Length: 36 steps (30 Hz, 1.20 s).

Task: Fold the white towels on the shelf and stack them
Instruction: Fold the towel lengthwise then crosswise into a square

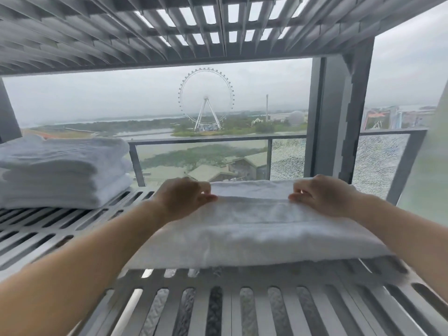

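I see the slatted shelf [218, 301] with a stack [60, 170] of folded towels at far left, so that part looks done. One towel [254, 226] lies mid-shelf, part-folded, well apart from the stack and not yet stacked. My left hand [184, 197] and right hand [324, 197] each pinch its fold edge, fingers curled. The upper shelf [169, 32] sits low overhead and probably limits lift.

slatted grey metal shelf [60, 229]; behind: glass balcony rail [206, 139], ferris wheel [206, 98], water, trees, overcast daylight.
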### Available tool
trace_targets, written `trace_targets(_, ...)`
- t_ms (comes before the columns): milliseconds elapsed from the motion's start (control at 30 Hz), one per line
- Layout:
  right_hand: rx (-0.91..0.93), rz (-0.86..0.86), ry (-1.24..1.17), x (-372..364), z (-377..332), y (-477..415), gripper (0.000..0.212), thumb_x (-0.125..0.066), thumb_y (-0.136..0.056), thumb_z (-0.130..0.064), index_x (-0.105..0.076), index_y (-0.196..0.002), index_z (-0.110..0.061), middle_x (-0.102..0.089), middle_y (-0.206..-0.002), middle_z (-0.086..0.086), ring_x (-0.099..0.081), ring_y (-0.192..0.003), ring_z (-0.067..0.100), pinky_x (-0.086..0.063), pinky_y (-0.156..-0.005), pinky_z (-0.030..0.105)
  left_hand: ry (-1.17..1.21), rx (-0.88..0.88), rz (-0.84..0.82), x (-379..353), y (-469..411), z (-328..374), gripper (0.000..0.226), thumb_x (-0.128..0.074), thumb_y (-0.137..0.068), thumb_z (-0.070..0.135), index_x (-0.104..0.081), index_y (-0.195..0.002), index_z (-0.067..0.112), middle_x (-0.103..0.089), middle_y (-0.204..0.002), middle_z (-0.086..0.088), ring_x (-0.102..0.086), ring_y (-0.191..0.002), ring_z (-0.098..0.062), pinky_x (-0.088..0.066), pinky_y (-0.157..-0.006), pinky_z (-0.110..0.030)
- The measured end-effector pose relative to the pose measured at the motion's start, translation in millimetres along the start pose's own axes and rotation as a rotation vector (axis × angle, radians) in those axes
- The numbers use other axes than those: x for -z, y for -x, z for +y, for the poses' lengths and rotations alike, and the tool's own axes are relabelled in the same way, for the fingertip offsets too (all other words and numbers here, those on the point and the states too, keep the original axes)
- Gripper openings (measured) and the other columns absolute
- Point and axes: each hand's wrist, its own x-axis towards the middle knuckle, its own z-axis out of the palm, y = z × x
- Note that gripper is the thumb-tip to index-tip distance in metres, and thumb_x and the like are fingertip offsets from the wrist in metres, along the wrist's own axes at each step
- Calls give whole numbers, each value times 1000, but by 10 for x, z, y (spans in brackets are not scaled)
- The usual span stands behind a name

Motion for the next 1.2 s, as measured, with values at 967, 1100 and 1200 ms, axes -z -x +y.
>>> trace_targets(967,-93,51,-191,-464,195,-84,39,-48,-83,-59,-51,-60,-28,-57,-59,-9,-56,-62,11,-41,-60,27,198,174,-311,-339,310,-297,43,-32,-91,58,-39,-62,28,-45,-65,13,-44,-63,-11,-32,-62,-31)
trace_targets(1100,-106,7,-193,-422,159,-68,43,-48,-77,-66,-54,-62,-26,-59,-61,-10,-57,-65,11,-47,-65,29,201,174,-327,-349,327,-315,44,-32,-90,59,-40,-62,26,-47,-65,12,-45,-63,-8,-32,-61,-30)
trace_targets(1200,-110,8,-192,-416,146,-60,43,-50,-76,-66,-49,-58,-27,-56,-57,-12,-55,-62,9,-42,-59,26,213,162,-304,-389,347,-316,38,-31,-91,58,-39,-68,29,-47,-68,12,-48,-69,-13,-33,-63,-32)
